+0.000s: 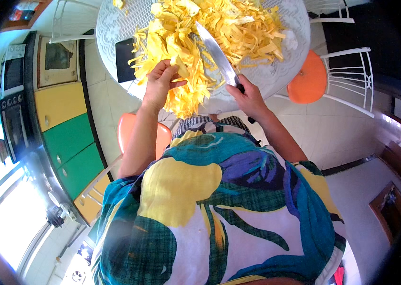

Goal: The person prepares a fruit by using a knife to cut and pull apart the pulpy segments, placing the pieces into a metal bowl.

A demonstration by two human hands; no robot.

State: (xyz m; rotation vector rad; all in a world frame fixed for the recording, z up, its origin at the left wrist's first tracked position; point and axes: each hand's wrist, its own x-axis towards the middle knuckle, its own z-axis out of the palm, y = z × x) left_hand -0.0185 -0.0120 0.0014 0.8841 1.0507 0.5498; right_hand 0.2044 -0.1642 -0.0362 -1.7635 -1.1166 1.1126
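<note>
My left hand pinches a pale yellow piece of fruit, which looks like jackfruit, between thumb and fingers. Around and beneath it lies a heap of yellow fruit pieces that reaches the table's near edge. My right hand grips the dark handle of a large kitchen knife. Its broad steel blade points away from me and leftwards, over the fruit, apart from the held piece. Farther off to the right is a spread of thin yellow strips, cut or torn.
The round table has a patterned white lace-like cover. A dark flat device, probably a phone or tablet, lies left of the fruit. Orange-seated chairs stand at the right and near left. Kitchen cabinets line the left side.
</note>
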